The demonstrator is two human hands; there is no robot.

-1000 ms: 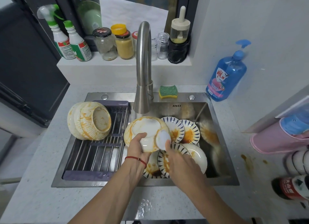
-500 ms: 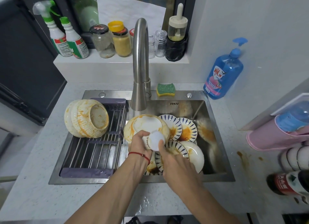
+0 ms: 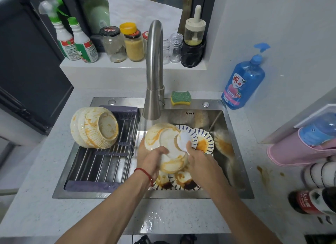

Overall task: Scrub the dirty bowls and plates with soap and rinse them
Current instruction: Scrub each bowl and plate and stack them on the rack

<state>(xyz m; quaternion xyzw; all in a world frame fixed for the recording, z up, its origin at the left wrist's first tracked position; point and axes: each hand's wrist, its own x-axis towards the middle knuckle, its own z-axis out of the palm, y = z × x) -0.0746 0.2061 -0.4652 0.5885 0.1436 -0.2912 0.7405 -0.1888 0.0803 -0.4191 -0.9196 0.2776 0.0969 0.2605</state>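
- Bowls (image 3: 166, 147) of smeared ceramic, two nested, are held over the sink (image 3: 240, 152) under the tap (image 3: 153, 70); stiff, breakable, likely slick, so best held by the rim.
- Left hand (image 3: 151, 157) fingers curl round their rim at 8 o'clock; right hand (image 3: 199, 159) pinches a small white saucer (image 3: 184, 140) at 3 o'clock.
- Count: about three stacked bowls (image 3: 94, 127) on the rack (image 3: 101, 160), at least four patterned plates (image 3: 204, 141) in the sink, one sponge (image 3: 181, 97), one soap bottle (image 3: 242, 80).

A home kitchen: a steel sink (image 3: 234, 152) set into a speckled counter at the frame's centre holds sauce-smeared plates (image 3: 204, 141) under a tall tap (image 3: 154, 70). Jars (image 3: 134, 43) and spray bottles (image 3: 72, 41) line the ledge above, a blue soap dispenser (image 3: 243, 81) at right.
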